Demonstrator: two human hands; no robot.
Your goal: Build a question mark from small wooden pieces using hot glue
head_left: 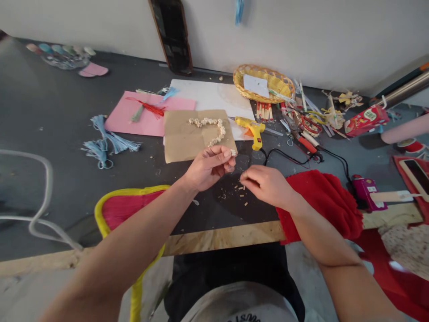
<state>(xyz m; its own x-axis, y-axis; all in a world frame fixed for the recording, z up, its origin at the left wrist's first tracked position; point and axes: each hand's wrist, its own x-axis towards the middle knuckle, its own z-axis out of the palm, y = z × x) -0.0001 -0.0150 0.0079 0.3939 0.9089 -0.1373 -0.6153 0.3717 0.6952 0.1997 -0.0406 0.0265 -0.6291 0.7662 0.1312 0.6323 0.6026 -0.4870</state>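
My left hand (211, 167) is closed, with thumb and fingers pinching the near end of a strand of small cream knobbly pieces (221, 129). The rest of that strand curves across a creased sheet of brown paper (181, 138). A pale bit of it shows at my left fingertips. To the right, my right hand (270, 185) has its fingers pressed together just above the dark tabletop; whatever they hold, if anything, is too small to make out. Tiny tan pieces (241, 195) lie scattered below the right fingertips.
A yellow glue gun (251, 129) lies beside the paper, its cord trailing right. Behind it stands a wicker basket (243, 91). Pliers (303, 141) and clutter lie right. A red cloth (318, 201) hangs over the front edge. Blue tassels (100, 150) and pink paper (117, 118) lie left.
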